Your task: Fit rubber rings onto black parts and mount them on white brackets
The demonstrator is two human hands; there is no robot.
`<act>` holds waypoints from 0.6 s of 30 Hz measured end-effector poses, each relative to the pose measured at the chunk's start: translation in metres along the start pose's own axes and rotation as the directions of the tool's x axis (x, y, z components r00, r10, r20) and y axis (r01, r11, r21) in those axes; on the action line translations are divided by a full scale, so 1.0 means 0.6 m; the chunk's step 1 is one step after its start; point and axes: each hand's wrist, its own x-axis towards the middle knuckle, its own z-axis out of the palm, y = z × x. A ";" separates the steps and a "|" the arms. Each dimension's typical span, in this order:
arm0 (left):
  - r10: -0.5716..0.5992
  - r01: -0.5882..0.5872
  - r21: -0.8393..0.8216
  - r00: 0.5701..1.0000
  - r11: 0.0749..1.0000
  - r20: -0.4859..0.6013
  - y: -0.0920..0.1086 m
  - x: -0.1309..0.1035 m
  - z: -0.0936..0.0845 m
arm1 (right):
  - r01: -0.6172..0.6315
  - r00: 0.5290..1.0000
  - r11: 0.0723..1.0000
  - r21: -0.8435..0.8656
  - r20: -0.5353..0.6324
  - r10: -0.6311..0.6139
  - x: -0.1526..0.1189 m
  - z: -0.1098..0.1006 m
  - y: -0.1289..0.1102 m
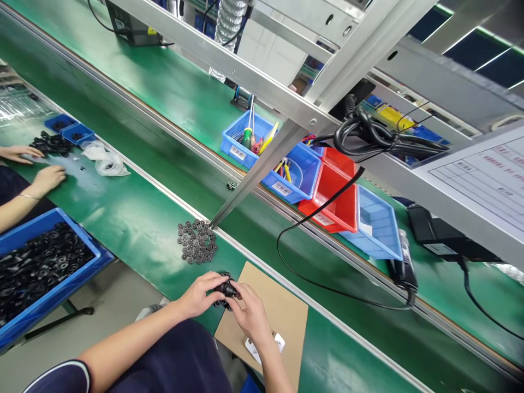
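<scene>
My left hand (200,295) and my right hand (249,311) meet over the near edge of the green bench, fingers closed round a small black round part (227,288). Thumbs and fingertips of both hands press on it, and its exact kind is hard to make out. More black parts show just below and behind my fingers, mostly hidden. Beneath my right forearm lies a brown cardboard sheet (282,305) with a white plastic piece (279,341) on it. A cluster of small dark round parts (197,242) is spread on the bench beyond my left hand.
At the left, another person's hands (49,179) rest by a pile of black parts (52,144). A blue crate (92,248) of black parts stands below. Blue tool bins (295,185), red bins (333,202) and a hanging black cable (282,256) lie beyond. A metal post (249,183) rises ahead.
</scene>
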 end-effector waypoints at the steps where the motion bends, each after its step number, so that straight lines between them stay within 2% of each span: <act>1: -0.010 0.011 -0.013 1.000 1.000 0.012 0.002 0.001 -0.001 | 0.003 1.000 1.000 0.013 0.007 -0.003 0.000 -0.001 -0.002; 10: -0.173 0.174 -0.293 0.984 0.940 0.029 0.034 0.007 -0.001 | 0.047 0.999 0.997 0.062 0.023 -0.048 0.002 -0.020 -0.029; 15: -0.272 0.274 -0.276 0.961 0.921 0.046 0.049 0.009 -0.013 | 0.113 0.993 0.994 0.006 0.027 -0.113 0.004 -0.033 -0.050; 18: -0.246 0.251 -0.237 0.968 0.938 0.052 0.058 0.005 -0.024 | 0.098 0.994 0.992 -0.074 0.051 -0.095 0.003 -0.034 -0.065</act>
